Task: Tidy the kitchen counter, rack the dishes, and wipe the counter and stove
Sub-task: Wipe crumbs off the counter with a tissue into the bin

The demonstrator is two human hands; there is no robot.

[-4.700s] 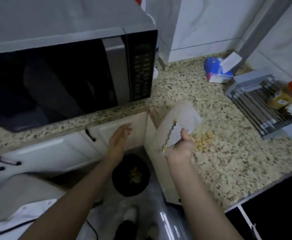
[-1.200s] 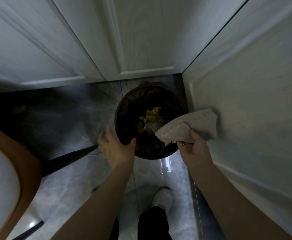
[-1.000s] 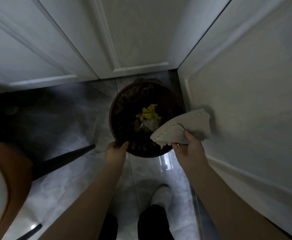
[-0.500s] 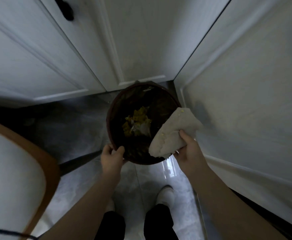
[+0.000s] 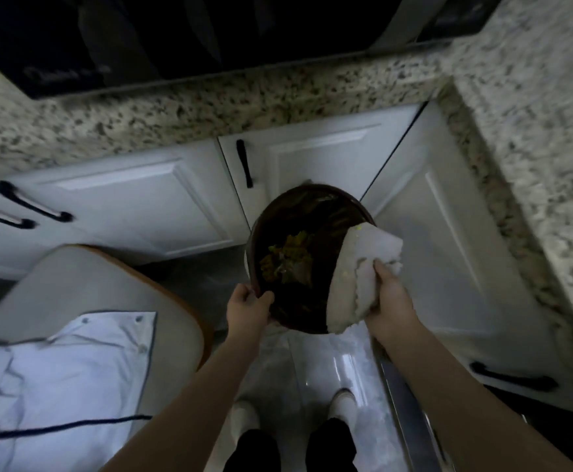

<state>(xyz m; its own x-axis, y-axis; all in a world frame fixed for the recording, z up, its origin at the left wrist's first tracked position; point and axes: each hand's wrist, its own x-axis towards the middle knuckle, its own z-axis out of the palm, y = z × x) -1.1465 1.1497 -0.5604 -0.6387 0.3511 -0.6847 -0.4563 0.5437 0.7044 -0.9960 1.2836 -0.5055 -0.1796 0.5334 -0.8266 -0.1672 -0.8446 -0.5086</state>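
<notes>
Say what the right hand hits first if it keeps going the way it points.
Probably the bin's dark lined interior: the right hand, holding the cloth, points up-left over the rim. Depth is unclear from one view.

Cloth [image 5: 356, 281] hides the bin [image 5: 278, 212] rim beside the gripping right hand [image 5: 392, 296]; bin contents [image 5: 286, 257] indistinct, possibly food scraps.
</notes>
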